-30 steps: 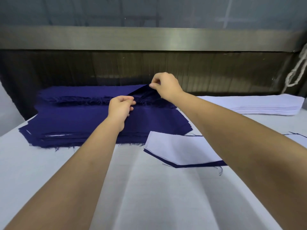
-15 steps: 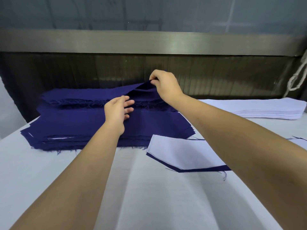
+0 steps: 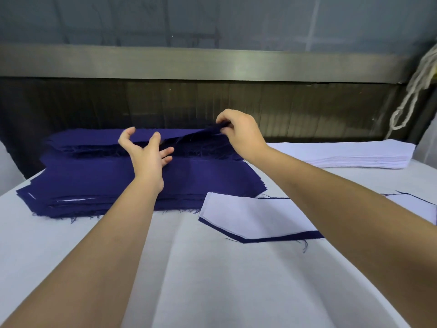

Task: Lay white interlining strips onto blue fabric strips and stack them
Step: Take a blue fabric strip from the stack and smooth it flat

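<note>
Seen from the head camera, a person works at a white-covered bench (image 3: 212,280) where a blue pile (image 3: 118,183) of cut fabric strips lies at the far side. The right hand (image 3: 243,136) is raised over the pile's right end, its fingers (image 3: 221,119) clamped with the thumb on the corner of the top blue strip (image 3: 179,136), which lifts clear of the layers beneath at that end. The left hand (image 3: 146,155) is held over the middle of the pile, palm turned inward, its fingers (image 3: 165,153) spread apart and holding nothing; whether they touch the cloth cannot be told. Right of the pile, well apart from it, sits a neat stack of white interlining (image 3: 354,155). Just in front of the pile's right end, a finished piece (image 3: 255,218) lies flat on the bench, white interlining on top with a blue edge showing along its near side; the right forearm crosses over it. Behind the pile runs a metal rail (image 3: 212,65), and a pale cord (image 3: 411,91) hangs at far right.
</note>
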Motion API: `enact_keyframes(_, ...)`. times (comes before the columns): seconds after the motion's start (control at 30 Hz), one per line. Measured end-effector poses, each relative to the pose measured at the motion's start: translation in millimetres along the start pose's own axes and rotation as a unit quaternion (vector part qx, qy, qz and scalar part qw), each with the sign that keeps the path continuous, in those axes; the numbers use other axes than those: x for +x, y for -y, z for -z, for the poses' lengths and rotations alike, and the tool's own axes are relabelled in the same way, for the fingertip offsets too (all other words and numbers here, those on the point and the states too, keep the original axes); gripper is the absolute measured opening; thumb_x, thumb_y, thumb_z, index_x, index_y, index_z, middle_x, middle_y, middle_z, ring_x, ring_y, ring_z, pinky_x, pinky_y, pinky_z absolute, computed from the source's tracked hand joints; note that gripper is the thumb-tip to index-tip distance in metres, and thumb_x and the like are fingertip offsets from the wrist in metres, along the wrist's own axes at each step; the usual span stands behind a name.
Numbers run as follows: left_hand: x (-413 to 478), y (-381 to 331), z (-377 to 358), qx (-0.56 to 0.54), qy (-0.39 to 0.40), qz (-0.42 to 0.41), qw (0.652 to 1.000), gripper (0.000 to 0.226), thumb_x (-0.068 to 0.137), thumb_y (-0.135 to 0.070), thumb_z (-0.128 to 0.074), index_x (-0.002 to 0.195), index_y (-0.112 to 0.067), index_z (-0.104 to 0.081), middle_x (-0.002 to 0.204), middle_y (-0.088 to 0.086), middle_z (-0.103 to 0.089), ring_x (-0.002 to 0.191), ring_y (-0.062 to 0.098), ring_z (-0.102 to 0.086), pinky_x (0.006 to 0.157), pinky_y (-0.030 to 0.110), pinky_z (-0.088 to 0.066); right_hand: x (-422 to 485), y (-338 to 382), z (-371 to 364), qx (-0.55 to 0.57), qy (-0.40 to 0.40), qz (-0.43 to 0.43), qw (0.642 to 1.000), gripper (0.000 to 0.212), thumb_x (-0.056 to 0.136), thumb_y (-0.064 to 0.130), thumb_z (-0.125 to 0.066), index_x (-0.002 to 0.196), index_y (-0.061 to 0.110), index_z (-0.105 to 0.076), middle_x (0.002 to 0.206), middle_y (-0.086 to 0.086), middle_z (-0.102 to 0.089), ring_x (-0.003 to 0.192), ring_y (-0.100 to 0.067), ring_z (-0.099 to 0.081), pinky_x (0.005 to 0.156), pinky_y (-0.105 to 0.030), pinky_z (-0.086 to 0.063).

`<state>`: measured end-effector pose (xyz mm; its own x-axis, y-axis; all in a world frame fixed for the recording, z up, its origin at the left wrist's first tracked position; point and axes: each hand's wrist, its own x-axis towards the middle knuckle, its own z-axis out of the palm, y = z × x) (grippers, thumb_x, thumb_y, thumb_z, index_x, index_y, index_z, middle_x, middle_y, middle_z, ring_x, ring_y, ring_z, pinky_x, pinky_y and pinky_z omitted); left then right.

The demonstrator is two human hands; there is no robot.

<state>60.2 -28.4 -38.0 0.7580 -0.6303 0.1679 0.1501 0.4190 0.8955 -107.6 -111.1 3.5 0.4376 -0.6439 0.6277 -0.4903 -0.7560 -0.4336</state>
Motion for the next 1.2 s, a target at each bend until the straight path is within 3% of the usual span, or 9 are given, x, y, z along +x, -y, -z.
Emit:
enact_keyframes(0.13, 1.9, 0.6, 1.1, 0.019, 0.036, 0.030, 0.999, 0.038, 0.096, -0.022, -0.052, 0.130, -0.033, -0.041, 0.128, 0.004, -0.054, 0.078, 0.012, -0.067, 0.062, 0.021, -0.054, -11.0, -10.1, 14.6, 0.001, -0.028, -0.009, 1.000, 0.014, 0.086, -0.001, -0.059, 0.095, 0.003, -0.068, 0.094, -0.006, -0.063, 0.085, -0.014, -0.051, 0.080, -0.024, -0.042)
enact_keyframes(0.27, 0.1, 6.4, 2.0, 0.059, 0.047, 0.037, 0.996, 0.030, 0.097, -0.027, -0.051, 0.126, -0.028, -0.055, 0.130, -0.003, -0.055, 0.082, 0.012, -0.066, 0.061, 0.021, -0.051, -32.5, -25.6, 32.4, 0.049, -0.040, -0.041, 0.997, 0.012, 0.082, -0.007, -0.059, 0.087, 0.000, -0.067, 0.083, -0.007, -0.061, 0.078, -0.020, -0.057, 0.070, -0.017, -0.044)
enact_keyframes(0.4, -3.9, 5.0, -0.6, 0.071, 0.022, 0.049, 0.996, 0.023, 0.096, -0.026, -0.053, 0.118, -0.023, -0.058, 0.120, -0.002, -0.059, 0.078, 0.012, -0.064, 0.059, 0.022, -0.049, -56.5, -53.4, 57.8, 0.037, -0.034, -0.082, 0.995, 0.018, 0.085, -0.007, -0.055, 0.082, 0.011, -0.058, 0.076, -0.003, -0.057, 0.075, -0.024, -0.055, 0.072, -0.030, -0.043)
enact_keyframes(0.57, -13.1, -0.7, -1.8, 0.102, 0.024, 0.063, 0.992, 0.010, 0.094, -0.023, -0.056, 0.103, -0.021, -0.060, 0.103, -0.003, -0.062, 0.076, 0.013, -0.064, 0.057, 0.022, -0.050, -90.8, -90.6, 87.8, 0.047, -0.006, -0.157, 0.986, 0.016, 0.092, -0.003, -0.048, 0.089, 0.013, -0.049, 0.090, -0.013, -0.061, 0.091, -0.036, -0.059, 0.081, -0.043, -0.048)
enact_keyframes(0.7, -26.7, -2.6, -2.1, 0.128, 0.043, 0.074, 0.988, 0.006, 0.091, -0.020, -0.062, 0.095, -0.020, -0.065, 0.094, -0.005, -0.064, 0.076, 0.013, -0.064, 0.055, 0.022, -0.049, -125.7, -111.2, 113.2, 0.041, -0.027, -0.179, 0.983, 0.023, 0.091, -0.003, -0.050, 0.083, 0.018, -0.054, 0.086, -0.002, -0.060, 0.083, -0.023, -0.055, 0.067, -0.017, -0.042)
enact_keyframes(0.83, -44.6, -5.4, -8.9, 0.162, 0.100, 0.073, 0.979, 0.007, 0.088, -0.014, -0.064, 0.090, -0.017, -0.070, 0.088, -0.004, -0.067, 0.070, 0.012, -0.061, 0.047, 0.016, -0.050, -153.4, -123.0, 138.1, 0.042, -0.036, -0.200, 0.978, 0.027, 0.090, -0.006, -0.043, 0.083, 0.015, -0.057, 0.083, -0.002, -0.058, 0.082, -0.021, -0.052, 0.064, -0.012, -0.041)
enact_keyframes(0.97, -68.7, -8.5, -19.1, 0.200, 0.175, 0.046, 0.963, 0.011, 0.085, -0.008, -0.067, 0.082, -0.019, -0.070, 0.091, -0.001, -0.068, 0.077, 0.012, -0.063, 0.049, 0.015, -0.050, -173.1, -129.0, 163.5, 0.078, -0.096, -0.241, 0.963, 0.026, 0.090, 0.003, -0.040, 0.075, 0.010, -0.060, 0.078, -0.005, -0.060, 0.081, -0.026, -0.056, 0.082, -0.035, -0.046)
enact_keyframes(1.07, -87.2, -6.0, -18.5, 0.227, 0.200, 0.004, 0.953, 0.015, 0.081, -0.003, -0.070, 0.081, -0.019, -0.070, 0.094, 0.000, -0.066, 0.082, 0.014, -0.065, 0.053, 0.015, -0.052, -182.3, -134.2, 178.4, 0.141, -0.141, -0.296, 0.934, 0.031, 0.088, 0.008, -0.039, 0.068, 0.007, -0.062, 0.077, -0.010, -0.063, 0.079, -0.028, -0.059, 0.082, -0.039, -0.051)
enact_keyframes(1.2, -107.9, 1.5, -13.3, 0.255, 0.207, -0.012, 0.945, 0.024, 0.076, 0.001, -0.073, 0.082, -0.022, -0.068, 0.089, -0.001, -0.065, 0.063, 0.013, -0.063, 0.048, 0.014, -0.048, -193.4, -140.6, 186.6, 0.114, -0.150, -0.334, 0.924, 0.028, 0.086, 0.006, -0.044, 0.065, 0.006, -0.064, 0.073, -0.011, -0.065, 0.074, -0.027, -0.060, 0.081, -0.041, -0.053)
